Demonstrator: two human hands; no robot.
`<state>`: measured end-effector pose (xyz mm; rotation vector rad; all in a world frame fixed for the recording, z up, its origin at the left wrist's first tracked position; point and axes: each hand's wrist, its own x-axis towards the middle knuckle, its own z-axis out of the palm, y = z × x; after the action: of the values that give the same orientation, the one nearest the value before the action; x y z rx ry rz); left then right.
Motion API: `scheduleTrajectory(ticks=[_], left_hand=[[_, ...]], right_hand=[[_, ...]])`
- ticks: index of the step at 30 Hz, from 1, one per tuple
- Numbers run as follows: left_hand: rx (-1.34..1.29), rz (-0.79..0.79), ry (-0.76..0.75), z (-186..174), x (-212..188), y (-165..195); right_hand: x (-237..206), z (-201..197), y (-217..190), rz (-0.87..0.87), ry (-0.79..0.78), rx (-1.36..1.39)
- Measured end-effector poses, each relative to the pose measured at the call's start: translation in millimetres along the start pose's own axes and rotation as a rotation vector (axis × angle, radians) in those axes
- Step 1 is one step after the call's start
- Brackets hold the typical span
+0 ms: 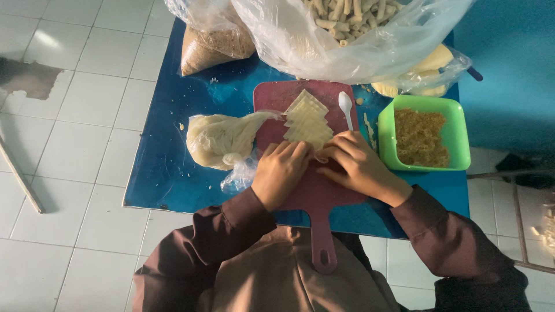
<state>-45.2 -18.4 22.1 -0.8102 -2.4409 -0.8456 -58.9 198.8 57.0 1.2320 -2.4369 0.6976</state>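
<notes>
- The left hand (281, 173) and the right hand (356, 164) lie side by side on a dark red cutting board (324, 190), fingertips meeting near the board's middle.
- Both hands are curled palm-down over something small between the fingertips. The item itself is hidden, so I cannot tell whether either grip is clenched on it or only pressing down.
- A fanned stack of pale square wrappers (307, 121) lies on the board just beyond the fingertips, on the side away from the person. It touches or nearly touches the right hand's fingers, and its overlapping run points away towards the far edge of the board.
- Both hands are close to the stack; the right hand looks a little nearer to its lowest sheet.
- A white plastic spoon (346, 107) rests just right of the stack, handle running towards the right hand.
- A green square tub (459, 136) of brownish shredded filling stands to the right of the board, near the right wrist.
- A knotted clear bag of pale dough (219, 138) lies left of the board, close to the left hand.
- Large clear bags of finished rolls (347, 29) and crumbs (211, 43) sit at the far edge of the blue counter (162, 173).
- The board's handle points back towards the person.
</notes>
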Motion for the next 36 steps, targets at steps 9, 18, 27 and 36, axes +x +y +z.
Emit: scheduleTrajectory(ticks=[9, 18, 27, 36], left_hand=[[-0.175, -0.093, 0.023, -6.6, 5.0, 1.2], [-0.119, -0.102, 0.042, -4.9, 8.4, 3.1], [-0.049, 0.026, 0.031, -6.1, 4.6, -3.4], [-0.104, 0.013, -0.003, -9.2, 2.4, -9.1]], right_hand=[[10.5, 3.1, 22.3, 0.193, -0.106, 0.232], [10.5, 3.1, 14.4, 0.119, 0.021, 0.058], [5.1, 0.7, 5.0, 0.026, 0.033, -0.031], [4.6, 4.0, 7.2, 0.048, 0.0, -0.017]])
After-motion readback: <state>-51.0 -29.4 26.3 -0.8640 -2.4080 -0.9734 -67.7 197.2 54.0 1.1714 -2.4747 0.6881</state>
